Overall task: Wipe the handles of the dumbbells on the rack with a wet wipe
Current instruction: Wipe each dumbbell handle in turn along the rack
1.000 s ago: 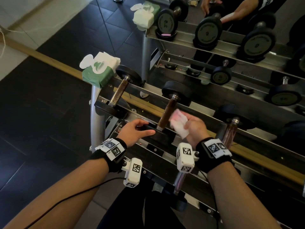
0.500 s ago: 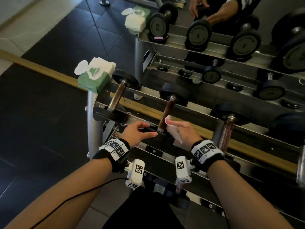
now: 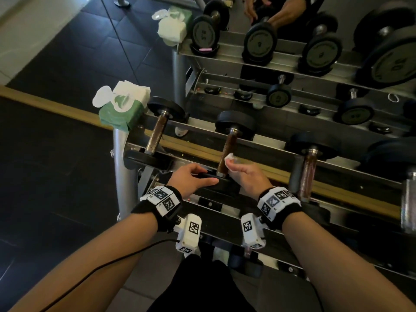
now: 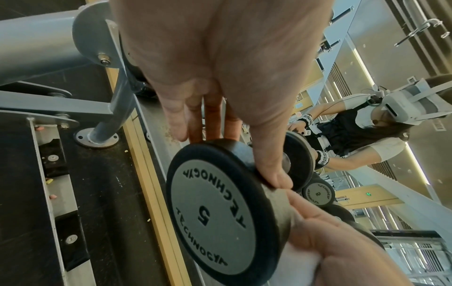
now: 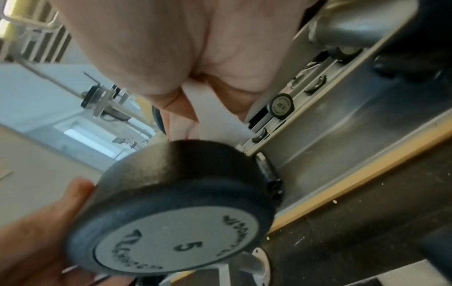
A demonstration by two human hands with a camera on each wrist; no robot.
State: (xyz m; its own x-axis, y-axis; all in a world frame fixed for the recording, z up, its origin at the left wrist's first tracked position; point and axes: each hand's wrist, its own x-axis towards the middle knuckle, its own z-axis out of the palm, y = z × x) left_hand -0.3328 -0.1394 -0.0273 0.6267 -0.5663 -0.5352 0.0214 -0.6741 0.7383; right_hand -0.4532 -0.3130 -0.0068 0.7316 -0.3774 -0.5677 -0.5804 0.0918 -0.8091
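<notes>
Right hand (image 3: pixel 244 175) grip pinches the wet wipe (image 3: pixel 230 158) against the middle dumbbell's handle (image 3: pixel 227 152). Handle's long axis runs straight away from the grip, so strokes go fore-aft. Left hand (image 3: pixel 191 179) grip is curled over the near weight head (image 4: pixel 215 205), steadying it on the rack (image 3: pixel 265 164). Neighbouring dumbbells are well apart, so there's room.

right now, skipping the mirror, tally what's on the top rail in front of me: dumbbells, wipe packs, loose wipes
dumbbells: 4 (leftmost dumbbell, dumbbell marked 5, third dumbbell, fourth dumbbell cut off by the right edge)
green wet wipe pack: 1
wet wipe in the right hand: 1
total: 6
</notes>
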